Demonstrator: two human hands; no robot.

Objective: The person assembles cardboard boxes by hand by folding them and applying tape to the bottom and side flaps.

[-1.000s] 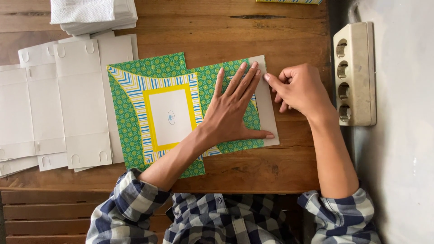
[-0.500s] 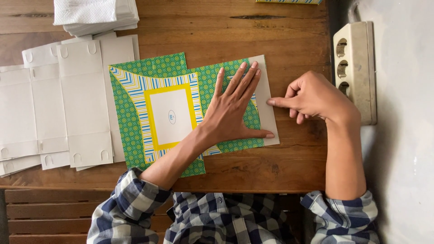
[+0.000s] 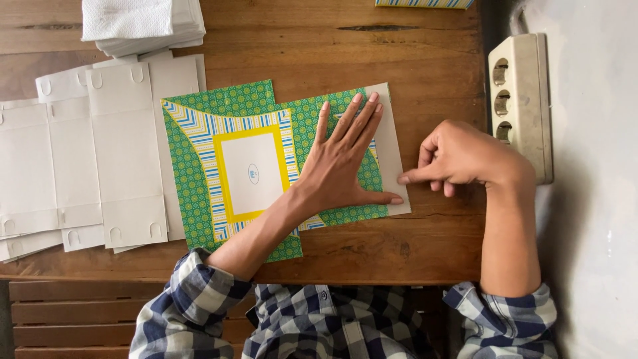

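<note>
A flat printed cardboard sheet (image 3: 232, 166), green with blue-yellow stripes and a white panel framed in yellow, lies on the wooden table (image 3: 372, 252). My left hand (image 3: 345, 159) presses flat on its right part, fingers spread and pointing away from me. A plain white flap (image 3: 392, 143) sticks out along the sheet's right edge. My right hand (image 3: 462, 156) is curled, its index fingertip pressing the flap's right edge near the lower end. Neither hand holds anything.
Several flat white box blanks (image 3: 86, 153) lie overlapped at the left. A stack of folded white paper (image 3: 143, 23) sits at the back left. A beige power strip (image 3: 522, 106) lies against the wall at the right. Another patterned sheet's edge (image 3: 425, 3) shows at the top.
My right hand has slid down along the flap's right edge toward me, index finger leading. My left hand and the sheet have stayed in place.
</note>
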